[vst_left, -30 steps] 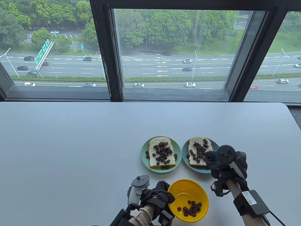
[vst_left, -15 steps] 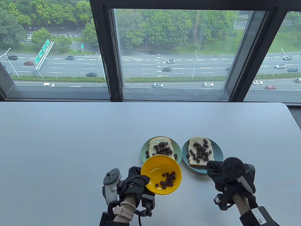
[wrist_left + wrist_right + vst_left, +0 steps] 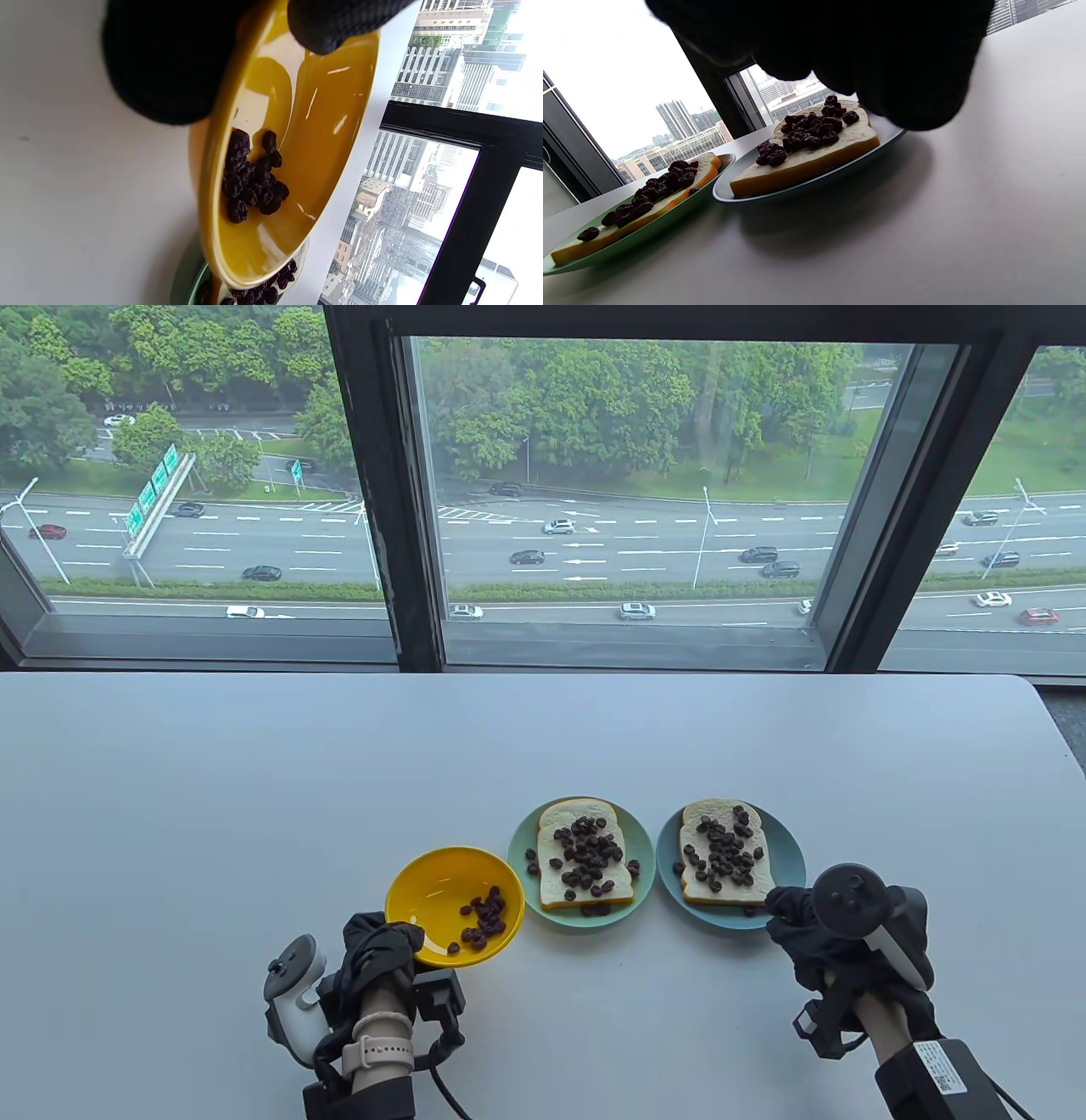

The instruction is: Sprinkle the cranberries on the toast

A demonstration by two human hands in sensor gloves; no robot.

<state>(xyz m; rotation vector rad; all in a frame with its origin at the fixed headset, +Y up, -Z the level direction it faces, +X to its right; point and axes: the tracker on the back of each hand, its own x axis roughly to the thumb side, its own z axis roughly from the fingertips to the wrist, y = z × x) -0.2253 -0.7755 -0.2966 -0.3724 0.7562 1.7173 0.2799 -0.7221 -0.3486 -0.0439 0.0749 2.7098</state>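
**Ana:** Cranberries (image 3: 484,918) first: where do they sit?

**Ben:** A small heap lies in the yellow bowl (image 3: 433,891), gathered toward its right, lower side. The left hand (image 3: 373,959) holds that bowl at its near rim. In the left wrist view the gloved thumb (image 3: 339,21) is hooked over the rim and the other fingers (image 3: 169,63) are under the outside wall, so the left grip is pinching the bowl's edge. The bowl is tilted in that view.

**Ana:** Is the bowl on the tabletop (image 3: 254,780)?

**Ben:** I cannot tell if its base touches. It is just left of the green plate (image 3: 519,857).

**Ana:** And the toast?

**Ben:** Two slices. The left toast (image 3: 585,857) lies flat on the green plate, covered with dark berries, a few of which have landed on the plate itself. The right toast (image 3: 721,848) lies on the blue plate (image 3: 789,848), also scattered with berries. The plates sit side by side, nearly touching.

**Ana:** What about the right hand (image 3: 814,937)?

**Ben:** It is by the near right edge of the blue plate, fingers curled downward. Whether that grip is pinching anything I cannot tell; the right wrist view shows only the dark glove (image 3: 861,51) above the plate's rim.
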